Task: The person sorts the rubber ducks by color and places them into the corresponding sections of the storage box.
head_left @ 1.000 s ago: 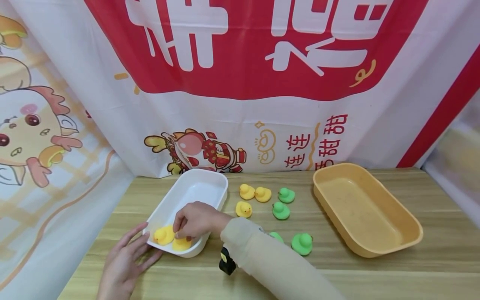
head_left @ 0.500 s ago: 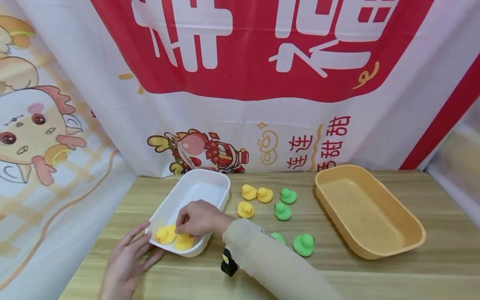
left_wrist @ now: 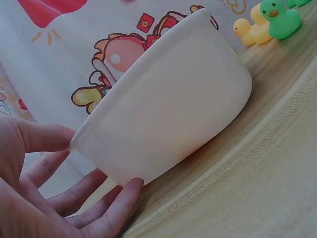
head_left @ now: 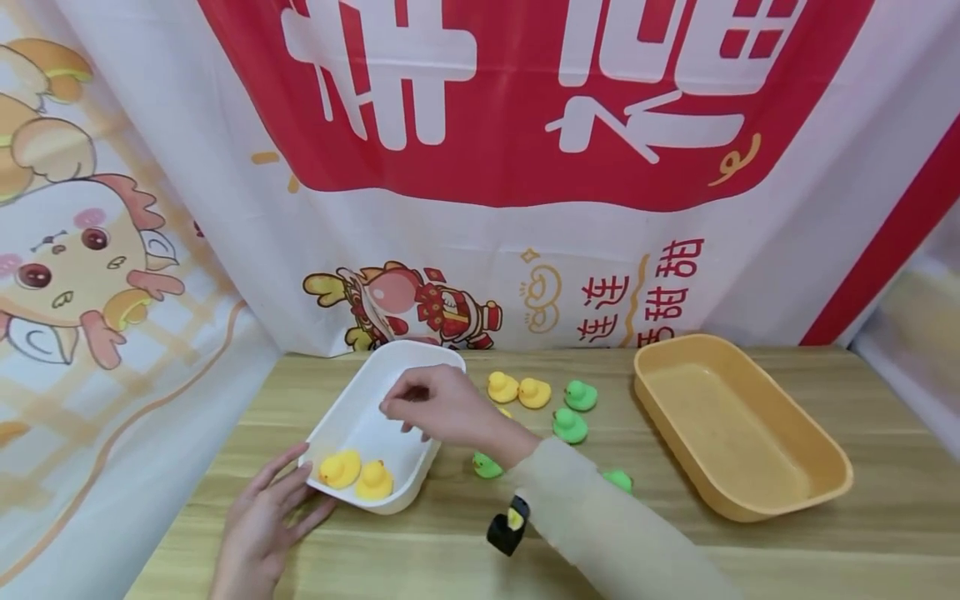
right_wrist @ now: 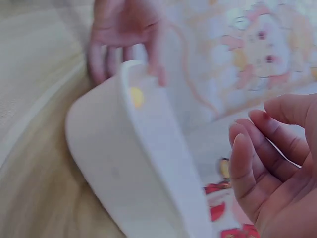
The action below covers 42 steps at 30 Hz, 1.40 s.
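Two yellow toy ducks, one to the left (head_left: 340, 469) and one to the right (head_left: 375, 481), sit in the near end of a white plastic tub (head_left: 358, 410). My left hand (head_left: 262, 517) touches that tub's near left corner from outside, its fingers spread from rim to base, as the left wrist view shows. Above the tub's middle is my right hand (head_left: 442, 407), holding nothing. In the right wrist view its fingers (right_wrist: 242, 161) are loosely bent, with a gap before the thumb.
Yellow ducks (head_left: 534, 393) stand right of the tub, one mostly hidden behind my right hand. Several green ducks (head_left: 570, 426) are scattered nearby, some partly behind the arm. An orange tub (head_left: 738, 425) stands at the right of the wooden table (head_left: 420, 554). A printed cloth (head_left: 495, 167) hangs behind.
My right hand has let go of the right-hand yellow duck in the white tub and moved up and to the right. My left hand stays at the tub's corner.
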Available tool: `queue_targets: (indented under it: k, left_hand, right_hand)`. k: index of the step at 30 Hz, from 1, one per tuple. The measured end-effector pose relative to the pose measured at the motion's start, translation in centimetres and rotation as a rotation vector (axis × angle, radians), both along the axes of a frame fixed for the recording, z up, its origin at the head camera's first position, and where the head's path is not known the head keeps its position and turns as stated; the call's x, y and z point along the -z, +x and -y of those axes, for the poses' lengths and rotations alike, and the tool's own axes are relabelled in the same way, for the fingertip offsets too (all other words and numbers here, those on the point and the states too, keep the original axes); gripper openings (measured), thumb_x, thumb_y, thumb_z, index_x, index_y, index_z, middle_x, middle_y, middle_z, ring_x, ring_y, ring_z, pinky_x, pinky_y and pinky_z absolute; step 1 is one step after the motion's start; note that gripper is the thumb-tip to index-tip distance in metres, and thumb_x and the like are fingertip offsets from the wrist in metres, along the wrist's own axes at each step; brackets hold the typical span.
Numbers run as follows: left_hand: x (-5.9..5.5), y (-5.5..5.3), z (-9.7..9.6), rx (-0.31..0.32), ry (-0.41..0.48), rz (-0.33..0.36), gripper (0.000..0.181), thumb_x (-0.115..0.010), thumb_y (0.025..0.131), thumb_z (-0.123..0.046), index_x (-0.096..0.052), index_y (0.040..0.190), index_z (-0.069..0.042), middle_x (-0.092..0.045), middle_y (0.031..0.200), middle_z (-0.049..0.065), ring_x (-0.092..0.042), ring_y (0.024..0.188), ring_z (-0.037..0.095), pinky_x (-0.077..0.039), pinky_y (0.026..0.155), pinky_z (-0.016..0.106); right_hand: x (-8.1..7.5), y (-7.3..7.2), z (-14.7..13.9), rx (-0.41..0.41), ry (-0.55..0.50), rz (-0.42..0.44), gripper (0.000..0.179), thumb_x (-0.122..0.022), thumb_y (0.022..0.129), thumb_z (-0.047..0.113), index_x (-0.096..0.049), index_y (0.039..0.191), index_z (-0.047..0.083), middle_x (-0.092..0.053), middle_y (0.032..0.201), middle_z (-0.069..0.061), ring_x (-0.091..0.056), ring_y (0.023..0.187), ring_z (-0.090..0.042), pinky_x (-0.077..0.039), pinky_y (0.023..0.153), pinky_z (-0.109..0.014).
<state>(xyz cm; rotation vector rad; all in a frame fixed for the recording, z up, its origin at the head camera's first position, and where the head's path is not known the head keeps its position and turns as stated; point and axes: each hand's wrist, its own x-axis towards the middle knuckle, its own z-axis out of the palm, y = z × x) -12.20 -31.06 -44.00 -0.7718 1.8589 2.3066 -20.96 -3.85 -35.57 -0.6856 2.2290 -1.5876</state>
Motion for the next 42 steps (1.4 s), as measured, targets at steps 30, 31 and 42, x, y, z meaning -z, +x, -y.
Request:
queue_targets:
  k: [30, 31, 42]
  left_hand:
    - [0.0, -0.1, 0.2, 0.032, -0.03, -0.001, 0.042, -0.072, 0.105, -0.029, -0.06, 0.144, -0.042, -0.068, 0.125, -0.02, -0.072, 0.11, 0.0, -0.062, 0.106, 0.044]
    - [0.0, -0.1, 0.2, 0.033, -0.03, 0.0, 0.042, -0.072, 0.105, -0.029, -0.06, 0.144, -0.042, -0.067, 0.125, -0.02, -0.072, 0.111, 0.0, -0.062, 0.106, 0.044]
    - [0.0, -0.2, 0.2, 0.034, -0.031, 0.008, 0.042, -0.07, 0.106, -0.028, -0.06, 0.144, -0.043, -0.066, 0.129, -0.021, -0.072, 0.11, -0.001, -0.062, 0.106, 0.044]
  right_hand:
    - [3.3, 3.2, -14.1, 0.613, -0.207, 0.197, 0.023, -0.072, 0.104, 0.026, -0.073, 0.117, 0.007, -0.075, 0.109, -0.007, -0.068, 0.089, -0.019, -0.06, 0.071, -0.03]
    - [3.3, 3.1, -14.1, 0.616, -0.207, 0.199, 0.023, -0.071, 0.104, 0.026, -0.073, 0.117, 0.007, -0.075, 0.109, -0.008, -0.068, 0.089, -0.019, -0.06, 0.071, -0.029]
    - [3.7, 3.0, -14.2, 0.608, -0.2, 0.199, 0.02, -0.072, 0.103, 0.022, -0.074, 0.116, 0.007, -0.075, 0.107, -0.008, -0.068, 0.088, -0.019, -0.061, 0.071, -0.03]
